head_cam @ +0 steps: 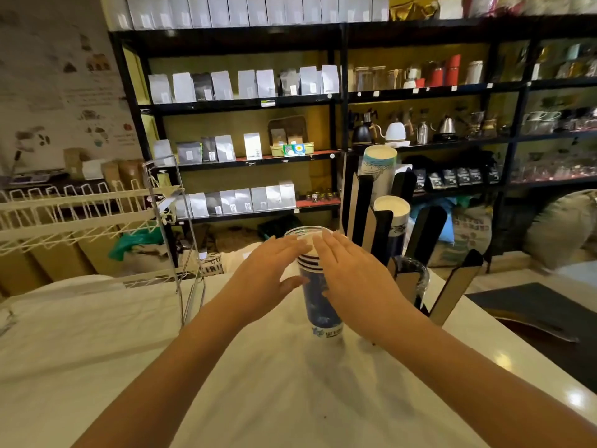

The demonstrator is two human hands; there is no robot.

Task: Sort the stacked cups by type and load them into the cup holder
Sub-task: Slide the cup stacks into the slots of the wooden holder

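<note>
Behind: black shelving (245, 105) lined with white and grey coffee bags (223, 85), kettles (395, 130) on the right-hand bay. Nearer: white countertop (258, 383), with a white wire rack (80, 215) at its left edge.

Centre of the counter: stack of dark blue paper cups (319, 305), standing upright, long axis vertical, mouths up, several nested rims showing as bands near the top. A clear plastic cup rim (292, 232) visible at the top of the stack, blurred; whether nested inside or over cannot be told.

Left hand (268, 273) against the stack's left side near the rims, fingers straight and close together, thumb lower on the wall. Right hand (352, 279) against the right side, fingers likewise extended and flat, palm partly covering the cup wall. Neither hand curled shut; both pressed flat as if cradling the stack between them.

Just right of the stack: black-and-cardboard cup holder (365, 208), slanted channels, two channels loaded with paper cup stacks (379, 160), white interiors facing the camera, and a clear cup (413, 276) in a lower channel.
</note>
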